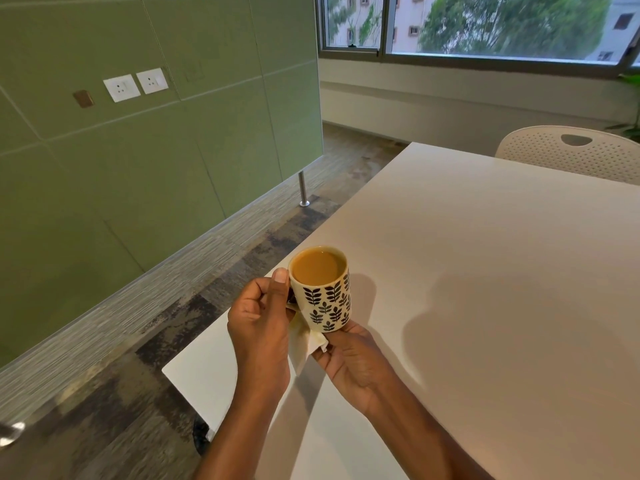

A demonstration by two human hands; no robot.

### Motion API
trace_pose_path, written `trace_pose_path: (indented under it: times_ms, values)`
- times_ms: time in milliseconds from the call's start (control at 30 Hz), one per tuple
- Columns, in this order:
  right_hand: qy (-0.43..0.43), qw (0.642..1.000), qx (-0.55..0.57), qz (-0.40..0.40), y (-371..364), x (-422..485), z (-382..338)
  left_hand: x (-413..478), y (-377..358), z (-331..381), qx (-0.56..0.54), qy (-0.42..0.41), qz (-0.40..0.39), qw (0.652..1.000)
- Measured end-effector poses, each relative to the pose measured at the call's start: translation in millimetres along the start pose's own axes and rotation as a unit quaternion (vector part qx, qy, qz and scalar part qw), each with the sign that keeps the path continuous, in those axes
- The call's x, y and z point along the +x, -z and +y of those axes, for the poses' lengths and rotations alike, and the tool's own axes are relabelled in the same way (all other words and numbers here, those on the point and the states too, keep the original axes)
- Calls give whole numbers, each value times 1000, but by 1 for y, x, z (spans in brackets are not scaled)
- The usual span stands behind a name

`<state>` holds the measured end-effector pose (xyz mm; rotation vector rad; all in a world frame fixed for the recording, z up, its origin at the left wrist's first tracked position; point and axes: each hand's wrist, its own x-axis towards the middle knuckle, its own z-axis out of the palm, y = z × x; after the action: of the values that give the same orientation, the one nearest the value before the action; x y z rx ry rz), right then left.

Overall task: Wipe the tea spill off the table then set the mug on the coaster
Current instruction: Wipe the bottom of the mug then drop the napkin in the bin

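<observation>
A cream mug [323, 296] with black leaf prints, full of milky tea, is held above the near left part of the white table [485, 271]. My left hand [259, 320] grips its handle, with the thumb up by the rim. My right hand [349, 358] is under the mug's base and pinches a white tissue [304, 348] against the bottom of the mug. No coaster and no spill show in this view.
The table's left edge runs diagonally beside the mug, with patterned carpet [173, 306] below it. A green wall panel [138, 150] stands to the left. A white perforated chair [571, 150] sits at the table's far side under the window.
</observation>
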<state>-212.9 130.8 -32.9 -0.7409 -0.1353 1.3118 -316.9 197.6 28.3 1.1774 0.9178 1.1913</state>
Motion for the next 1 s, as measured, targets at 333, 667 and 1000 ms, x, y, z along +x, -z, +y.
trace_pose_path:
  times_ms: [333, 667, 1000]
  values:
    - [-31, 999, 8, 28, 3, -20, -1, 5, 3, 2, 8, -14, -3, 1000]
    - [-17, 1000, 9, 12, 22, -28, -26, 3, 6, -1, -4, -11, -12, 1000]
    - [25, 999, -38, 29, 28, -18, -36, -2, 4, -2, 13, -8, -11, 1000]
